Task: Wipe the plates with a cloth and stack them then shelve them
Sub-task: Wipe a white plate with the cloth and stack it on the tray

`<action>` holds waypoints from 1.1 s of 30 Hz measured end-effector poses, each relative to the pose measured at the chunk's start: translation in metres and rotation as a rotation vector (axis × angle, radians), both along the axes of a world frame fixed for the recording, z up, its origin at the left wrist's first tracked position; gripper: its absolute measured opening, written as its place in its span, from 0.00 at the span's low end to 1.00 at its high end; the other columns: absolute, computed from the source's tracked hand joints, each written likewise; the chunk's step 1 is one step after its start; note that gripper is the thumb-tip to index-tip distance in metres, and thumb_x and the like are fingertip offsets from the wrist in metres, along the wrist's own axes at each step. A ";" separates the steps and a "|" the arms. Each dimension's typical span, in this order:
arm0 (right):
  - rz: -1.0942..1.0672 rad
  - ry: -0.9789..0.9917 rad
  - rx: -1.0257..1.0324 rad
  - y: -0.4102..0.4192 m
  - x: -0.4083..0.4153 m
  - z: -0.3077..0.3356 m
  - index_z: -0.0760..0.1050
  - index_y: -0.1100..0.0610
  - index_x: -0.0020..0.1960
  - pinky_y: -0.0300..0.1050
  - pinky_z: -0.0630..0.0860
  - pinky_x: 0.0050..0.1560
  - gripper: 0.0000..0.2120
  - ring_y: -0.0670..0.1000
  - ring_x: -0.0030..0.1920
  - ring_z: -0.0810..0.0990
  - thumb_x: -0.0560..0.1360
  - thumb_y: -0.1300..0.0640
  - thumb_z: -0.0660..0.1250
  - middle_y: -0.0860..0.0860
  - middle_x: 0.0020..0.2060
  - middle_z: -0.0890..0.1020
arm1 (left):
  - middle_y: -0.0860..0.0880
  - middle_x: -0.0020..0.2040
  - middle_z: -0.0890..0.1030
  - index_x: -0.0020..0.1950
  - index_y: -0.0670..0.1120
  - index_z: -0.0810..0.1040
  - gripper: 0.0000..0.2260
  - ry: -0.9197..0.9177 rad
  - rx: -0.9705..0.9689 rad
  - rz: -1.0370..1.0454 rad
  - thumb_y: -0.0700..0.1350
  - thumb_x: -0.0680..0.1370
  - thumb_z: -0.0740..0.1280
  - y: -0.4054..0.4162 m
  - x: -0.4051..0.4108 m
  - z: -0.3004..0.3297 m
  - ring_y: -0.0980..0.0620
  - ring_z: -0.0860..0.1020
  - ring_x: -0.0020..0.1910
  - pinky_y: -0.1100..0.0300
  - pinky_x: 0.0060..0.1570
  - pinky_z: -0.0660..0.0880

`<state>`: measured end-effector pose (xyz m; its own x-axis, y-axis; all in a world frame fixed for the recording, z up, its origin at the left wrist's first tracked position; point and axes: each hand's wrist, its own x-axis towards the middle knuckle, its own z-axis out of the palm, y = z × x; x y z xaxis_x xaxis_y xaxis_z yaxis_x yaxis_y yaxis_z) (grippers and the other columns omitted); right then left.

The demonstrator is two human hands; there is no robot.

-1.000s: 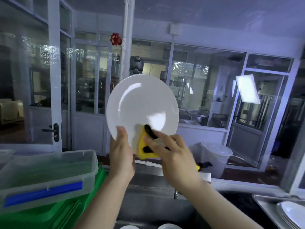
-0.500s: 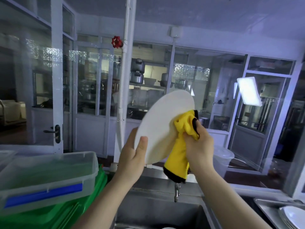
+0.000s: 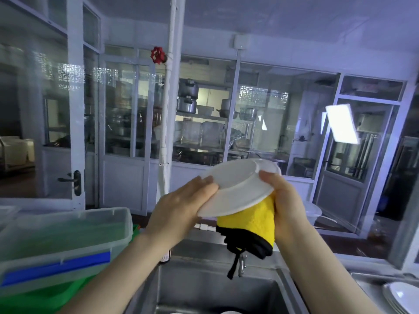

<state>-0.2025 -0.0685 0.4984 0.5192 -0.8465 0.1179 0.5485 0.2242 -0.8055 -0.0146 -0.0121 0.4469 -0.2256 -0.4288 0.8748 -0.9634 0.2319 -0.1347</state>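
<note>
White ceramic plate (image 3: 238, 186), held between both hands above the sink (image 3: 204, 288), underside and foot ring turned toward the camera, tilted with its far right edge higher than its near left edge.

Grip, left hand (image 3: 181, 211): fingers lie fairly straight along the plate's lower left rim, thumb on the upper face; it steadies the plate more than clamps it. Grip, right hand (image 3: 283, 205): thumb hooked over the rim at the right, fingers hidden beneath, pinching plate and yellow cloth (image 3: 247, 225) together. The cloth hangs down from under the plate's right side, its black border and a loose black loop dangling over the sink.

Relation for the coming move: the stack of plates (image 3: 401, 295) sits on the steel counter (image 3: 367, 279) at lower right, down and to the right of the held plate, so the right hand is the nearer one. Judged from this, the wiped plate should travel rightward and level out before it is set on the stack; whether wiping is finished cannot be told.

Outward: clear lidded tub (image 3: 63, 236) with a blue clasp on a green crate (image 3: 45, 302) at left; glazed partition behind.

Hidden or unclear: the plate's upper face, the right fingers, most of the stack (cut off by the frame), pale rims at the sink's bottom edge, and any shelf for the plates.
</note>
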 end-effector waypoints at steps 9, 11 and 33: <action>-0.101 -0.007 -0.046 -0.020 -0.009 -0.020 0.75 0.62 0.63 0.66 0.74 0.58 0.29 0.66 0.55 0.80 0.64 0.55 0.73 0.64 0.55 0.82 | 0.42 0.59 0.80 0.62 0.47 0.78 0.18 1.961 0.502 -1.053 0.56 0.78 0.62 -0.004 0.008 -0.026 0.42 0.82 0.53 0.49 0.44 0.81; -0.078 0.028 -0.058 -0.022 -0.008 -0.024 0.74 0.62 0.64 0.66 0.74 0.58 0.31 0.66 0.56 0.80 0.64 0.54 0.74 0.64 0.56 0.81 | 0.41 0.60 0.81 0.64 0.46 0.79 0.27 1.998 0.548 -1.237 0.64 0.76 0.59 -0.004 0.005 -0.030 0.42 0.82 0.55 0.50 0.44 0.81; -0.730 0.515 -0.630 -0.037 0.013 0.006 0.70 0.47 0.69 0.34 0.69 0.38 0.21 0.43 0.48 0.77 0.78 0.61 0.60 0.36 0.47 0.76 | 0.50 0.37 0.85 0.41 0.49 0.82 0.13 0.972 0.361 -0.434 0.57 0.66 0.68 0.034 -0.020 -0.033 0.56 0.81 0.38 0.58 0.37 0.75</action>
<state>-0.1898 -0.1051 0.5045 0.0281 -0.8343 0.5506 -0.0542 -0.5513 -0.8326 -0.0346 0.0221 0.4142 0.2933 -0.7436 0.6009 -0.4510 0.4466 0.7728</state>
